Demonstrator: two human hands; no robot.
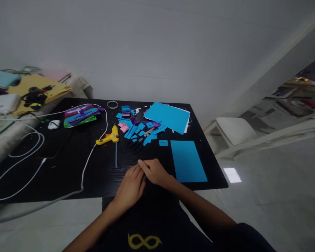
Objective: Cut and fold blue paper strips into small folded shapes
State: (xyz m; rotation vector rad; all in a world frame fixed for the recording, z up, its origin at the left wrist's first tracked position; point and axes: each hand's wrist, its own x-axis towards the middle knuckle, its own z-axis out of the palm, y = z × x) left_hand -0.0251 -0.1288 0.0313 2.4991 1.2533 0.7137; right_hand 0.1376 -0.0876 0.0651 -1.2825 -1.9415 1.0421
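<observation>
At the front edge of the black table (94, 175), my left hand (131, 185) and my right hand (154, 171) rest together, the fingers overlapping. No object shows in either hand; the fingers are partly hidden where they meet. Just beyond them lie dark-handled scissors (138, 143) among small blue, pink and purple paper pieces (132, 129). To the left is a yellow glue gun (109, 136) with a clear glue stick (116, 154) below it. A blue sheet (188, 161) lies right of my hands, and more blue sheets (169, 116) are stacked behind it.
A bundle of coloured strips (81, 114), a white case (54, 124), a dark phone (51, 148) and a looping white cable (85, 168) are on the left. Beyond the left side sits a cluttered surface with a yellow folder (52, 87). A white stool (235, 130) stands at the right.
</observation>
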